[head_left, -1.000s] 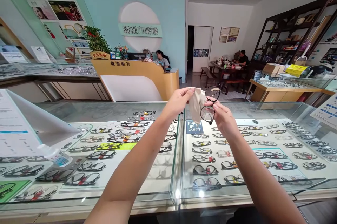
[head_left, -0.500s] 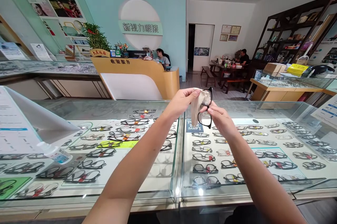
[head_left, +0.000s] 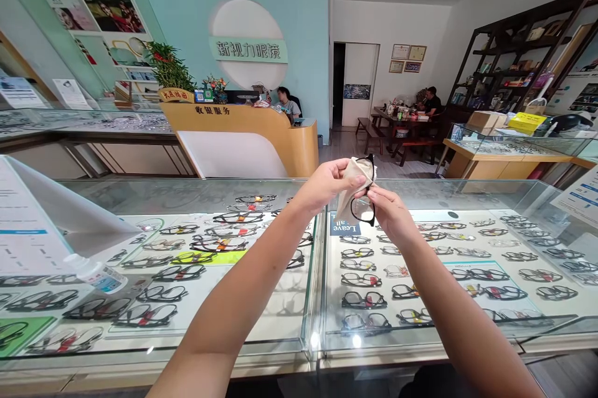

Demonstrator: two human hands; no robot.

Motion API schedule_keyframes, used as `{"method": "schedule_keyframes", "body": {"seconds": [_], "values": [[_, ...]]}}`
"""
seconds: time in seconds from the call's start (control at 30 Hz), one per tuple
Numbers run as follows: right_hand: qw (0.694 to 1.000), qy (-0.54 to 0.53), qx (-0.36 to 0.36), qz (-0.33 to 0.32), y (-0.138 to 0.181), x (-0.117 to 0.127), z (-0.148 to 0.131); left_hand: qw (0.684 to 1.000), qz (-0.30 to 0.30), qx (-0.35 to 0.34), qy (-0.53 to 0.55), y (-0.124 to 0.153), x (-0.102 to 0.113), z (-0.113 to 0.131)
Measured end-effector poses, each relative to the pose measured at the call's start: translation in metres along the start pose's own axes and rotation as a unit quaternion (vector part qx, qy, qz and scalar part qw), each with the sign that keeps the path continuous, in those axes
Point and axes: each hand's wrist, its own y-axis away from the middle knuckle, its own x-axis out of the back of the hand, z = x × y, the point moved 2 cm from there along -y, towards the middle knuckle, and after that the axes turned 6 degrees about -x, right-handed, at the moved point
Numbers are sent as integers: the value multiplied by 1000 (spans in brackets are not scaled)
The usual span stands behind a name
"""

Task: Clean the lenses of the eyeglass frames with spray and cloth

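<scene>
A pair of black-framed eyeglasses (head_left: 364, 210) is held up on end above the glass counter, one lens over the other. My right hand (head_left: 390, 208) pinches the frame near its bridge from the right. In my left hand (head_left: 334, 181) is a beige cleaning cloth (head_left: 351, 189), pressed against the upper lens with the thumb in front. Part of that lens is hidden by the cloth, whose loose end hangs down beside the lower lens.
Beneath my arms stretches a glass display case (head_left: 322, 298) with rows of eyeglasses. A white bottle (head_left: 97, 273) and a folded paper sign (head_left: 28, 217) stand at left. Beyond are a reception desk (head_left: 224, 130) with a seated person (head_left: 288, 104) and another person (head_left: 432, 102) at a table.
My left hand has shifted slightly down and right with the cloth, its thumb now lower across the upper lens. The eyeglasses and my right hand stay almost in place.
</scene>
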Motion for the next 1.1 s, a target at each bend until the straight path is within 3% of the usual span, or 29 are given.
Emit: {"method": "schedule_keyframes", "body": {"seconds": [0.13,0.37,0.63,0.77,1.0,1.1], "values": [[1000,1,0,5,0,-2,-1,1000,-5,-22,-2,0,-8,0],[998,28,17,-48,2,-3,0,999,23,-37,3,-2,-11,-2],[999,-30,-7,-21,6,-5,-8,999,-31,-37,-12,-2,8,0],[998,-51,-35,-16,6,-7,-8,997,-68,-27,-4,-1,3,0],[999,-15,7,-27,3,-7,4,998,14,-58,-16,-4,-11,-4],[999,-16,9,-28,3,-5,5,999,-9,-53,-10,-5,-8,-3]]}}
